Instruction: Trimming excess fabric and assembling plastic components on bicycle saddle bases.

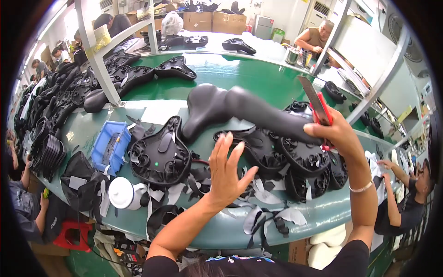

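A black bicycle saddle [272,113], slightly blurred, is held above the table with its narrow end in my right hand [339,131]. That hand is also closed round a red-handled knife [321,110], its wide grey blade pointing up. My left hand [226,173] is raised with fingers spread, holding nothing. Another black saddle [203,108] lies smooth side up behind it. Upturned saddles with gathered covers lie nearby: one [159,154] left of my left hand, several [304,159] below the held saddle. Dark and grey scraps [265,191] are strewn round them.
A blue plastic basket [110,147] and a white lidded mug [123,194] stand at left. Many saddles [69,92] pile up far left. White metal posts [99,74] rise beyond the green table [221,76]. Other people work around, one [406,198] close at right.
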`<action>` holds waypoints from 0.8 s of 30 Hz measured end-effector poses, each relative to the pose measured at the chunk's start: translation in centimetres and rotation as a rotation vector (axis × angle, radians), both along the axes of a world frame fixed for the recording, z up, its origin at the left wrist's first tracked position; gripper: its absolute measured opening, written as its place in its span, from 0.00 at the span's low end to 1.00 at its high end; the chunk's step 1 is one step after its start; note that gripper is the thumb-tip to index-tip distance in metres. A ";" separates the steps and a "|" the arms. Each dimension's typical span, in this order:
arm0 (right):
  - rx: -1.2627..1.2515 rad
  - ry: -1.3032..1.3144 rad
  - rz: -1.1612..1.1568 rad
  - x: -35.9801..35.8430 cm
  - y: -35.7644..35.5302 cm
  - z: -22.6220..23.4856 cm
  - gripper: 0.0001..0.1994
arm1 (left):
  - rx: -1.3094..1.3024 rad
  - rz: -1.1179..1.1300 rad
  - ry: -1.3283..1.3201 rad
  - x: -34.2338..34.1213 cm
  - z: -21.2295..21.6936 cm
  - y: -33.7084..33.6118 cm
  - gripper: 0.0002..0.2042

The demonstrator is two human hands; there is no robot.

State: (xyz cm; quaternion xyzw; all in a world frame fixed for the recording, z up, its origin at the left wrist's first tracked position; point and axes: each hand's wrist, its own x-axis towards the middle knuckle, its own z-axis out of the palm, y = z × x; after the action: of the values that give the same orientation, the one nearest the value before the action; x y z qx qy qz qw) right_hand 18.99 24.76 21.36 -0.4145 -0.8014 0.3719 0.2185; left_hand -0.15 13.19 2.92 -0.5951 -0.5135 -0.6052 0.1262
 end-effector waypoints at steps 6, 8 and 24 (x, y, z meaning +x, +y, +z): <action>-0.162 0.254 0.060 1.8 -6.4 -0.4 0.19 | -0.292 -0.026 0.327 -0.5 7.9 -3.5 0.26; -0.119 0.387 0.036 2.8 -5.8 -3.3 0.18 | -0.524 -0.040 -0.093 -1.2 7.1 -4.7 0.24; 0.697 -0.076 0.416 5.6 -11.8 -19.6 0.26 | -1.068 -0.446 -1.117 -4.8 0.0 -10.2 0.25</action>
State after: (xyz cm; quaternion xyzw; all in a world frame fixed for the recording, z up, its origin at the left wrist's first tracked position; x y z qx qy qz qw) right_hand 24.55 12.92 1.74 -0.1583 -0.9537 0.0987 0.2361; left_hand -4.96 3.01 2.91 -0.2731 -0.5898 -0.4969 -0.5750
